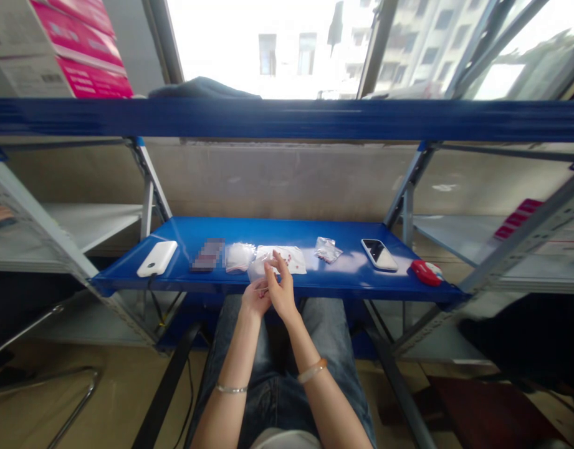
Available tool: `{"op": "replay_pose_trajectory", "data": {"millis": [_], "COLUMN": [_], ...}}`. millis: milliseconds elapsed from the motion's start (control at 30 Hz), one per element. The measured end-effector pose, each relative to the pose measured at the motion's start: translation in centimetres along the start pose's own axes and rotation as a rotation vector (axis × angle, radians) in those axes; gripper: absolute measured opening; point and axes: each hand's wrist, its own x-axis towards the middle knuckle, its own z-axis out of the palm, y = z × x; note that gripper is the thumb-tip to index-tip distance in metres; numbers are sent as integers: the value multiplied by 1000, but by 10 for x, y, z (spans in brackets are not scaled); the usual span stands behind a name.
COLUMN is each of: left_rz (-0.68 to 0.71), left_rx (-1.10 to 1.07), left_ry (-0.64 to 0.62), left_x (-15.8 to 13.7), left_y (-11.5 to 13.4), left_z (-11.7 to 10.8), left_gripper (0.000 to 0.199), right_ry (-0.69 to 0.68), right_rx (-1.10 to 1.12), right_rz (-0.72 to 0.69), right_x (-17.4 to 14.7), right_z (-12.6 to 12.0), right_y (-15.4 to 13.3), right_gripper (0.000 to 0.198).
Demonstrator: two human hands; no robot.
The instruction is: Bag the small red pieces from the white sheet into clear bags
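- Both my hands are up at the centre of the frame, just at the near edge of the blue metal shelf [277,234].
- My left hand [255,298] is cupped, palm up, with a small reddish bit lying in it; too small to tell what it is.
- My right hand [281,288] sits right against the left, fingers raised and pinched narrow on the small clear plastic bag [258,267].
- That clear bag stands just above my left hand, touching both hands; its long axis runs roughly up and down in the frame, leaning to the upper left. I can't tell which end is the mouth.
- Just behind my fingers, on the shelf, lies a flat white packet with red specks [287,257].
- Left of it, a bunch of clear bags [239,255], then a blurred dark rectangle [207,254].
- Further left, a white rounded power bank [157,258], long axis angled to the upper right.
- Right of centre, a little crinkled clear pouch [328,249].
- Beyond that, a smartphone with a dark screen [379,254], face up, tilted to the upper left.
- At the right end of the shelf, a red rounded gadget [425,272].
- Upper left corner: white and pink cardboard boxes [76,43].
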Motion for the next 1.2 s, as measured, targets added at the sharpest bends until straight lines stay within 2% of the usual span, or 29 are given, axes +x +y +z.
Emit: {"op": "replay_pose_trajectory", "data": {"millis": [100, 167, 500, 567, 667, 733, 833, 1000, 1033, 1067, 1133, 1200], "left_rz": [-83, -72, -22, -3, 44, 140, 355, 576, 642, 769, 805, 785], "left_rx": [-50, -49, -111, -135, -116, 94, 506, 811, 967, 1441, 1736, 1907], "left_ry": [46, 72, 192, 259, 357, 365, 379, 444, 435, 433, 364, 283], "left_x": [3, 4, 3, 3, 3, 6, 21, 70, 80, 88, 100, 107], "left_y": [1, 1, -3, -4, -4, 0, 10, 21, 20, 18, 12, 3], "left_z": [-2, -1, 8, 7, 5, 5, 12, 36, 39, 42, 43, 41], "left_gripper": [34, 32, 28, 28, 28, 27, 30, 39, 39, 43, 46, 44], "right_ry": [-25, -15, -53, -19, 153, 301, 503, 714, 731, 741, 745, 743], "right_rx": [15, 15, 106, 191, 313, 356, 400, 471, 475, 470, 439, 402], "right_rz": [10, 14, 40, 81, 163, 237, 358, 430, 429, 428, 429, 430], "right_x": [6, 8, 12, 14, 19, 24, 32, 41, 42, 43, 44, 45], "right_z": [-8, -12, -17, -19, -24, -31, -45, -68, -72, -75, -81, -86], "right_y": [-1, -1, -3, -3, -1, 3, 10, 18, 18, 19, 21, 23], "right_gripper": [31, 24, 10, 11, 16, 20, 25, 24, 24, 23, 23, 23]}}
